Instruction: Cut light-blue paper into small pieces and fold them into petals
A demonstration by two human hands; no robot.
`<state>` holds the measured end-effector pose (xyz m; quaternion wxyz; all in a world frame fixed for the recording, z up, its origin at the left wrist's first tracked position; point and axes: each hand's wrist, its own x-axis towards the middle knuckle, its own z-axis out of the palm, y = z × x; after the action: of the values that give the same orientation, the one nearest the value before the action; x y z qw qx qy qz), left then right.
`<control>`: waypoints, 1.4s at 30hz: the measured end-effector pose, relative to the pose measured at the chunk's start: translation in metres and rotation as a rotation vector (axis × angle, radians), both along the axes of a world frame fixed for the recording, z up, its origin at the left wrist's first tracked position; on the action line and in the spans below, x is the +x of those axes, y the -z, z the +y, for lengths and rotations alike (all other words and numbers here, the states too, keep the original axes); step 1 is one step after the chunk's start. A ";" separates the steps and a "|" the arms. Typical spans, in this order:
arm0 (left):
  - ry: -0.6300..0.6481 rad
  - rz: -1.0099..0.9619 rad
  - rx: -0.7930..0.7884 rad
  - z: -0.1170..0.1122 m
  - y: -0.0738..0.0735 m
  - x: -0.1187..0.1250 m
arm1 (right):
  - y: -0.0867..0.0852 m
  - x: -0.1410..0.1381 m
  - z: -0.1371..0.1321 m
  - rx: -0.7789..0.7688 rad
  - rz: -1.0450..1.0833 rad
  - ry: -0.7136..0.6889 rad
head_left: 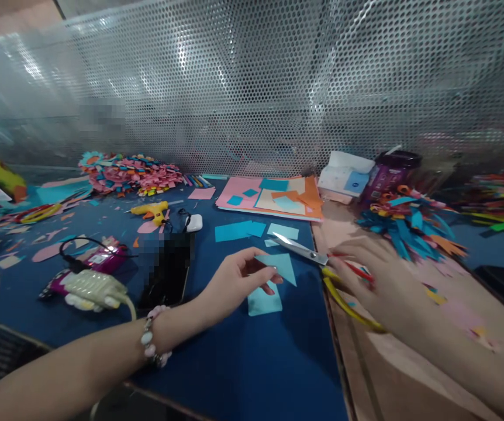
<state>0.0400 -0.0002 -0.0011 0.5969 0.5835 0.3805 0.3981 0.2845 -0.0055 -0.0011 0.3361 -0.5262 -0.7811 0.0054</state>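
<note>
My left hand (245,275) pinches a light blue piece of paper (285,266) between thumb and fingers. Another light blue piece (264,302) lies on the table below it, partly covered by the fingertips. In my right hand (375,275), somewhat blurred, is a pair of scissors (301,250) with red and yellow handles. Its blades point left, close together, just above the held paper. Farther back lie brighter blue strips (240,231) and a pale blue rectangle (283,231).
Behind are stacked coloured sheets (238,196), a tissue pack (346,173) and a purple container (392,172). A yellow glue gun (152,211), phone (168,269), white earbud case (194,223) and power strip (96,286) lie left. Fringed paper (414,225) sits right.
</note>
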 end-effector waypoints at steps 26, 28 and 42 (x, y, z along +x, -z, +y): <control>0.138 0.061 -0.089 0.002 0.000 0.001 | 0.010 -0.058 -0.017 -0.622 0.614 -0.130; 0.149 0.089 -0.080 0.002 0.000 0.001 | 0.013 -0.060 -0.018 -0.643 0.701 -0.143; 0.085 0.199 -0.177 0.006 0.000 -0.007 | 0.023 -0.051 -0.023 -0.405 0.535 -0.483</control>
<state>0.0334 0.0058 -0.0015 0.6217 0.5809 0.4460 0.2776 0.2336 -0.0281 -0.0246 0.4061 -0.3635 -0.7502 0.3745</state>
